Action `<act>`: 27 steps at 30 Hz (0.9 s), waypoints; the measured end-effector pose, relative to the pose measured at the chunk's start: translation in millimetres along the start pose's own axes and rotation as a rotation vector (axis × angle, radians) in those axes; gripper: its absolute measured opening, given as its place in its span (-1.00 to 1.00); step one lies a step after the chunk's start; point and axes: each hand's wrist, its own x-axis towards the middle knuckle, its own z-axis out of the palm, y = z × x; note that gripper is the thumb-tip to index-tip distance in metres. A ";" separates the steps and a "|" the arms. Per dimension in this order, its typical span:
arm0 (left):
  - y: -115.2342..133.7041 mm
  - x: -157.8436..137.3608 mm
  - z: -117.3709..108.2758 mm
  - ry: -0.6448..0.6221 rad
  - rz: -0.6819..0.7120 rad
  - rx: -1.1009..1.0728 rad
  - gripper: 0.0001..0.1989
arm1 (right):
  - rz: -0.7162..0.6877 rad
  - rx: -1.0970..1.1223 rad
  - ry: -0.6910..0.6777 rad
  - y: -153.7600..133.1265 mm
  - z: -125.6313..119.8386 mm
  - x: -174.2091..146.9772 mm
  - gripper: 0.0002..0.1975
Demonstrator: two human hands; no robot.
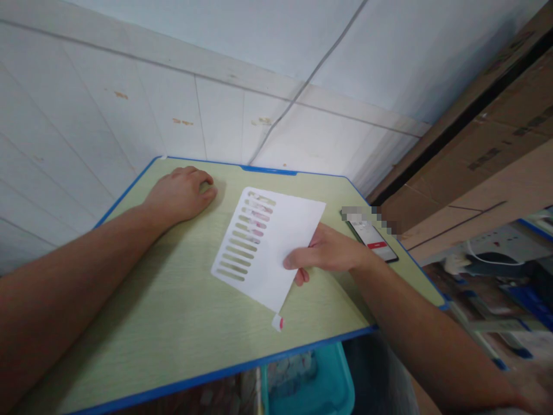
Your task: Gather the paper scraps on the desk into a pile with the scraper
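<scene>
My right hand grips a white card by its right edge, thumb on top and fingers underneath. A column of several rounded slots runs down the card's left side. Through the upper slots something white and pink shows, mostly hidden by the card; the lower slots show the pale green tabletop. A small white piece with a pink mark peeks out at the card's lower corner. On the table's far left, my left hand rests with its fingers curled in loosely and thumb bent, apart from the card; I see nothing in it.
The pale green table has a blue rim. A phone with a lit screen lies at its right side. Beneath the front edge sits a turquoise basket. Cardboard boxes stand at right; a grey cable runs down the white wall.
</scene>
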 end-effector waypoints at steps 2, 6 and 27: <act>0.9 -0.5 -0.9 0.001 -0.003 -0.003 -0.38 | -0.018 0.001 -0.009 -0.1 0.1 0.1 -0.82; 1.0 -0.5 -0.3 0.014 -0.002 -0.009 -0.38 | 0.034 -0.021 -0.075 1.2 -1.0 -1.1 -0.79; -1.8 3.3 3.5 0.011 -0.003 0.007 -0.36 | 0.134 0.022 -0.305 11.0 -5.5 -4.5 -0.69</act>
